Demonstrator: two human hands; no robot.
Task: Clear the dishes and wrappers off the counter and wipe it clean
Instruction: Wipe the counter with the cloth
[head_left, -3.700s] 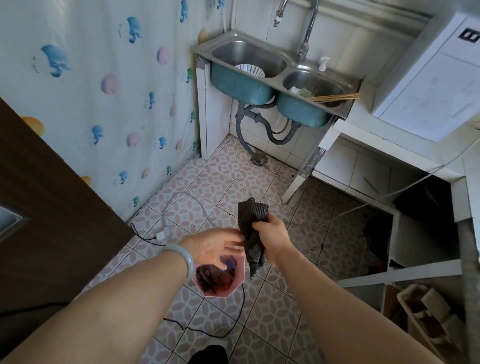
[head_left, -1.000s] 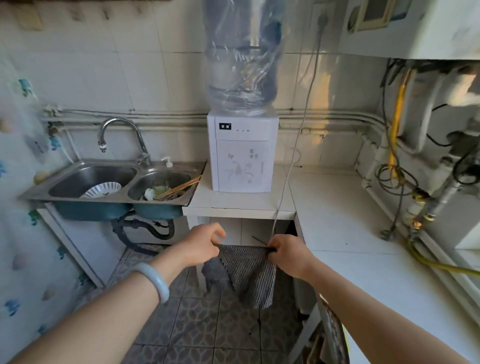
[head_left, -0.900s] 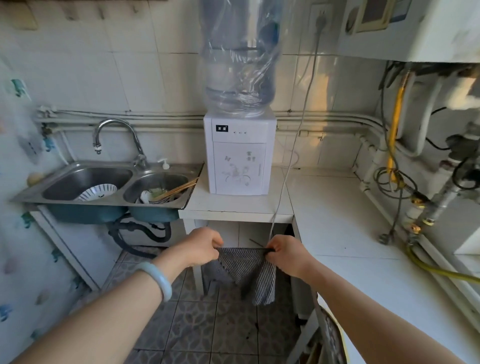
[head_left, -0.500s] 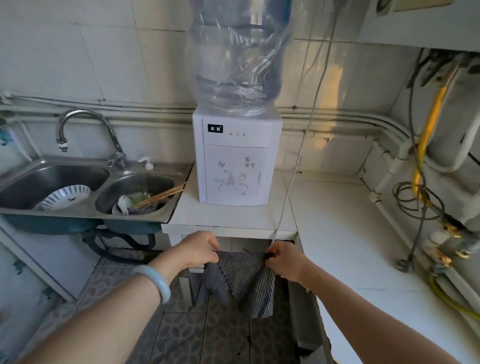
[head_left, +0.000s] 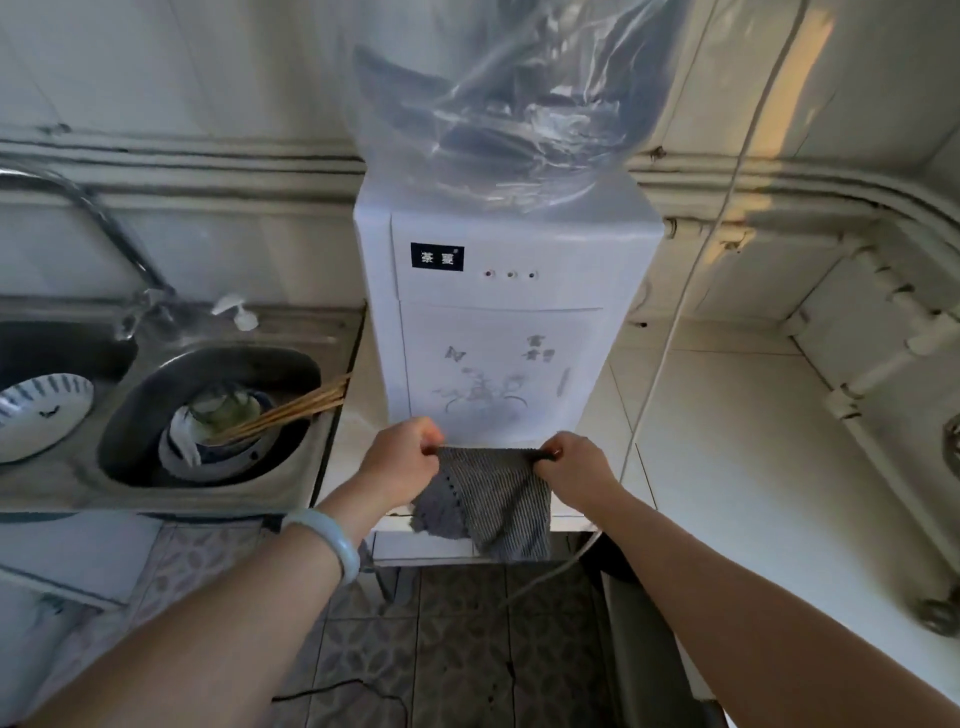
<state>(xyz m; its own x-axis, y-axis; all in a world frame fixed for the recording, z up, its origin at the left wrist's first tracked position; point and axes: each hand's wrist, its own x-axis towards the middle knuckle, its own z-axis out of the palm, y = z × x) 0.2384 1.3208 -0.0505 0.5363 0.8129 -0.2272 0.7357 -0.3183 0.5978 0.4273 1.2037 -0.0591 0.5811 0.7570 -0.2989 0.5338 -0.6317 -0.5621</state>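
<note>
A: Grey cloth (head_left: 488, 499), where is it?
B: Stretched between the left hand (head_left: 400, 457) and right hand (head_left: 571, 467) at the counter (head_left: 727, 441) edge, at 6 o'clock from the dispenser (head_left: 498, 322), hanging over the front lip.
A: And the hands?
B: Fingers curled, each pinching a top corner.
A: Dishes?
B: In the sink (head_left: 208, 499) at 9 o'clock: bowls (head_left: 208, 452) with chopsticks (head_left: 291, 410) in one basin, plate (head_left: 41, 410) in the other.
</note>
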